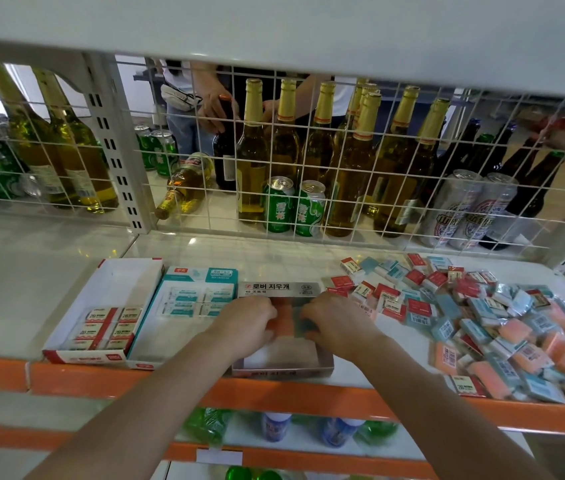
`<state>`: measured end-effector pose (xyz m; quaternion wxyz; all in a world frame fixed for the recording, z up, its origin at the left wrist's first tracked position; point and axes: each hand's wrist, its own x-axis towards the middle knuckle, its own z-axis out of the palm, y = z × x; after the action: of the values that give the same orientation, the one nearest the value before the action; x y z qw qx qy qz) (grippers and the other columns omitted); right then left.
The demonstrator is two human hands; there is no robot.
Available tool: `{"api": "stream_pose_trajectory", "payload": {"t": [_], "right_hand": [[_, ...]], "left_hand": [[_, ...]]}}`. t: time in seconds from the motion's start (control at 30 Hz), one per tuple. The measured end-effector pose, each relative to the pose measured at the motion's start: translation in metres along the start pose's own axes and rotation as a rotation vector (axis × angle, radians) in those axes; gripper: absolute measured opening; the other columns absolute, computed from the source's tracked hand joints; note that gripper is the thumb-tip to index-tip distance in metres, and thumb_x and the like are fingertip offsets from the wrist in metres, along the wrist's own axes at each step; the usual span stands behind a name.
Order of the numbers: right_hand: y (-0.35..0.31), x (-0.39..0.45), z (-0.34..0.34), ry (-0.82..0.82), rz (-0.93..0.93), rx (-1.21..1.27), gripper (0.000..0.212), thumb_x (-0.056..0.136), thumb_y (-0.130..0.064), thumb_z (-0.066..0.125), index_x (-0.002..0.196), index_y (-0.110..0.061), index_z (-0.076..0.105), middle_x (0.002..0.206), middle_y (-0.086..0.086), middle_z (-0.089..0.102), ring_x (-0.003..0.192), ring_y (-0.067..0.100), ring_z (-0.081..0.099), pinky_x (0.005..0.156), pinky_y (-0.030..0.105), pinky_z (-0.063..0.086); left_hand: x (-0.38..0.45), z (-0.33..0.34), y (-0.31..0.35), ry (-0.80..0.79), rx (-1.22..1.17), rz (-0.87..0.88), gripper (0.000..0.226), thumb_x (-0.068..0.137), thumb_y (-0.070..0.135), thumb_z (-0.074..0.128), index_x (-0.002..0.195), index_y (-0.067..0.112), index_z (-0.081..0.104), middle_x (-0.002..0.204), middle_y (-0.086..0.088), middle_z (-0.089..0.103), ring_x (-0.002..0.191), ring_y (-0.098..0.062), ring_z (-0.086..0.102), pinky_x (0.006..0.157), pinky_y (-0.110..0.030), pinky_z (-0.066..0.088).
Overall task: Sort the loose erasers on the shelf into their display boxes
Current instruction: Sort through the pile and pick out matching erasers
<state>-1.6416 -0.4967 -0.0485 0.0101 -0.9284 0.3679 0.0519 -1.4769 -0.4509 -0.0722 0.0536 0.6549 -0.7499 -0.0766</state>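
L hand (246,322) + R hand (338,322) both in grey box (282,367) at shelf (184,245) front edge, squaring pink/blue erasers (288,322) into rows | grip: can't tell | loose pile (481,317) right end, handy for R reach

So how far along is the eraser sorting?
Early: the red-and-white box and teal box hold some erasers. Both hands, left and right, are in the grey box. A big mixed loose pile remains.

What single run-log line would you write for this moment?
step: filling silver box | left hand, right hand: both inside, on erasers | loose pile: right | grip: unclear
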Motion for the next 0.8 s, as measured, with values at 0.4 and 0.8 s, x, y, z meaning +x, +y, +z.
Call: {"api": "stream_pose_trajectory", "payload": {"t": [0.4, 0.8], "right_hand": [[0.001, 0.001, 0.007, 0.014, 0.007, -0.004, 0.023, 0.092, -0.02, 0.047, 0.107, -0.01, 0.062, 0.11, 0.007, 0.059, 0.106, 0.024, 0.053, 0.086, 0.036, 0.047], [0.042, -0.043, 0.0, 0.187, 0.234, 0.333, 0.032, 0.091, -0.023, 0.054, 0.123, -0.021, 0.058, 0.126, -0.002, 0.058, 0.114, 0.016, 0.053, 0.092, 0.025, 0.041]], "left_hand": [[-0.006, -0.001, 0.002, -0.016, 0.02, 0.01, 0.019, 0.088, 0.024, 0.052, 0.093, 0.011, 0.065, 0.104, -0.002, 0.059, 0.097, -0.022, 0.057, 0.08, -0.034, 0.048], [-0.001, -0.015, 0.034, 0.037, -0.288, -0.037, 0.031, 0.092, 0.026, 0.053, 0.123, 0.02, 0.058, 0.123, 0.004, 0.06, 0.109, -0.011, 0.057, 0.095, -0.031, 0.046]]}}
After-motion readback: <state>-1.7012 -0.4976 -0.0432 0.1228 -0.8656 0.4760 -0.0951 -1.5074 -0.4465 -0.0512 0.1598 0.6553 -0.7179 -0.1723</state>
